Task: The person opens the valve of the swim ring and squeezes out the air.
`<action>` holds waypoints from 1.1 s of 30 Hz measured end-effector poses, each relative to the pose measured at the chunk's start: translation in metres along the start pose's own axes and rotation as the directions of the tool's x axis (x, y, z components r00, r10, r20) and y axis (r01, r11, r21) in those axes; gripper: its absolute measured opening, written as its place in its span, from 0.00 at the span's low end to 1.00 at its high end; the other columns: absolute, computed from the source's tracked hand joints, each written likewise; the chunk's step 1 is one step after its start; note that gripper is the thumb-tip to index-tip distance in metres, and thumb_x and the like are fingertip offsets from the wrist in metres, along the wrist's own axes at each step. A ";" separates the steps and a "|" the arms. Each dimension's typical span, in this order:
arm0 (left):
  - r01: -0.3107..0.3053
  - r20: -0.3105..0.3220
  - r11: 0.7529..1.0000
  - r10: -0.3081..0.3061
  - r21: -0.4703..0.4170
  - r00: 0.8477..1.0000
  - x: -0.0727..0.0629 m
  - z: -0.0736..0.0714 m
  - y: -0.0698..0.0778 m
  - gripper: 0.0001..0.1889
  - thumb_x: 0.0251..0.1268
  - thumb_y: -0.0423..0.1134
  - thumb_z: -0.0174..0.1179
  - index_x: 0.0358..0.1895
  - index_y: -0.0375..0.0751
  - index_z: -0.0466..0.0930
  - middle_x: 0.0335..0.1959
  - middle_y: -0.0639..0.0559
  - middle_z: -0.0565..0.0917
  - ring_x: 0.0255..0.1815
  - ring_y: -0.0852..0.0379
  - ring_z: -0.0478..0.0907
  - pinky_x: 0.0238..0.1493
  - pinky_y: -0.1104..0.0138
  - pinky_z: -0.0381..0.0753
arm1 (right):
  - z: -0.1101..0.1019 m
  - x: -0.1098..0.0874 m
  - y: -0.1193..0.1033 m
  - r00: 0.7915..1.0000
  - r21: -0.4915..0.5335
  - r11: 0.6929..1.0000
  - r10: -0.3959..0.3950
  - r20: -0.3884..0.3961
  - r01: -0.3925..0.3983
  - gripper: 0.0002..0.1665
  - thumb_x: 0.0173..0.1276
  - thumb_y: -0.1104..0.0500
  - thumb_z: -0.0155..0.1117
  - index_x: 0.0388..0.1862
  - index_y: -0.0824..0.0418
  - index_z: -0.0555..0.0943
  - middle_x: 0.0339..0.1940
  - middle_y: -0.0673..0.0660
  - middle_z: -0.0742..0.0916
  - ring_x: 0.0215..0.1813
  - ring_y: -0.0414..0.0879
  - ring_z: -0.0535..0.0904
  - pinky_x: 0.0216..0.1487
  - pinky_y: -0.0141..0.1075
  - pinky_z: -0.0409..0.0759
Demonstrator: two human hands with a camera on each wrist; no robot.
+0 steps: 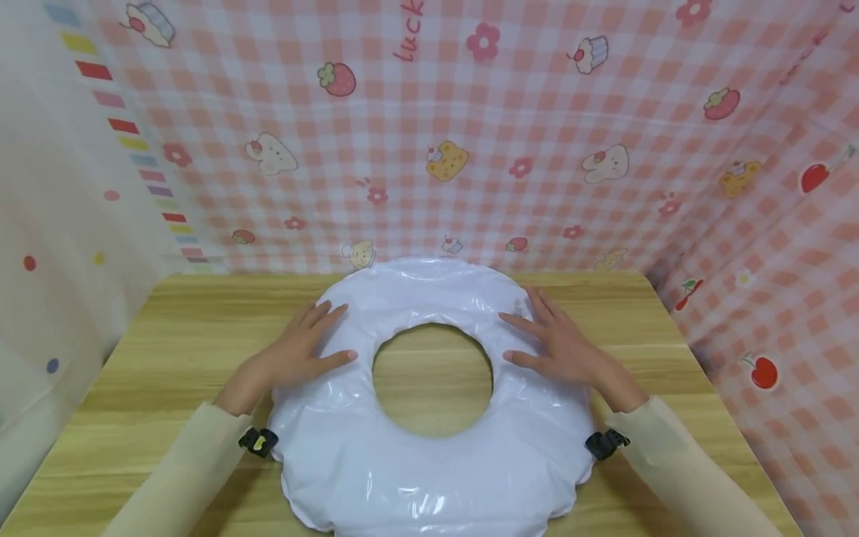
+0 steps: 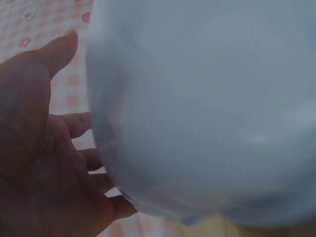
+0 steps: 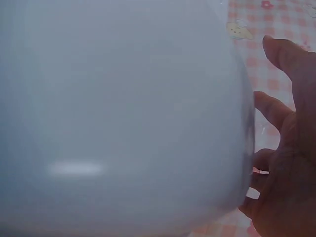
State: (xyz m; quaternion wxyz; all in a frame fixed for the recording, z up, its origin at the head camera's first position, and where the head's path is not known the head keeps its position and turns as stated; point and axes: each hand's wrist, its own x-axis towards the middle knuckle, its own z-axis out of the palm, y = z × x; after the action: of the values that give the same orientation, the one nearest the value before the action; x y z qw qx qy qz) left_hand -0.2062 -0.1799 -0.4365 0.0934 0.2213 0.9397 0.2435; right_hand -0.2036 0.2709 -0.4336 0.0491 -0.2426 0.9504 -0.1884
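Observation:
A white, glossy inflated swim ring (image 1: 429, 477) lies on the wooden table, puffed up, with wrinkled seams along its rim. Through its round hole the tabletop shows. On the ring's left side rests my left hand (image 1: 305, 350), fingers spread and fairly straight. My right hand (image 1: 560, 347) lies on the opposite side in the same way, its thumb pointing toward the hole. In the left wrist view the ring (image 2: 207, 108) fills most of the picture, with the fingertips at its edge. The right wrist view shows the ring's bulging side (image 3: 123, 108) beside the spread fingers.
The wood-grain table (image 1: 201, 328) extends to both sides of the ring. A pink checked cloth (image 1: 416, 112) with cartoon prints hangs behind the far edge, and more cloth hangs along the left and right. A black wrist camera (image 1: 258, 441) sits on the left sleeve.

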 end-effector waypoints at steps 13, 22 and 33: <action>-0.038 0.014 0.994 0.037 0.100 0.999 -0.017 0.026 -0.025 0.48 0.68 0.65 0.60 0.84 0.48 0.50 0.85 0.35 0.43 0.85 0.30 0.37 0.75 0.25 0.39 | 0.026 -0.018 0.017 0.998 -0.111 0.994 0.028 0.050 -0.023 0.46 0.70 0.30 0.60 0.82 0.42 0.62 0.87 0.67 0.47 0.86 0.69 0.40 0.80 0.70 0.40; -0.005 0.036 0.994 0.001 0.107 0.999 -0.018 0.037 -0.031 0.52 0.64 0.70 0.61 0.84 0.54 0.48 0.86 0.40 0.42 0.86 0.33 0.37 0.73 0.23 0.34 | 0.043 -0.017 0.025 0.999 -0.113 0.993 0.021 0.044 -0.016 0.48 0.68 0.28 0.62 0.82 0.40 0.61 0.87 0.64 0.48 0.86 0.66 0.40 0.80 0.69 0.39; 0.012 0.057 0.994 -0.019 0.110 0.998 -0.013 0.042 -0.034 0.52 0.61 0.74 0.59 0.84 0.57 0.50 0.86 0.40 0.41 0.86 0.33 0.36 0.73 0.24 0.30 | 0.048 -0.012 0.022 0.996 -0.080 0.996 0.051 0.076 -0.045 0.48 0.66 0.30 0.65 0.81 0.41 0.64 0.87 0.65 0.50 0.86 0.67 0.42 0.80 0.70 0.43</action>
State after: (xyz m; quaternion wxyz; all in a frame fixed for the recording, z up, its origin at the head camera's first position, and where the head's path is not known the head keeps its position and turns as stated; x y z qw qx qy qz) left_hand -0.1954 -0.1949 -0.4883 0.1104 0.2258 0.9502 0.1843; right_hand -0.1937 0.2789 -0.4863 0.0812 -0.2285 0.9600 -0.1400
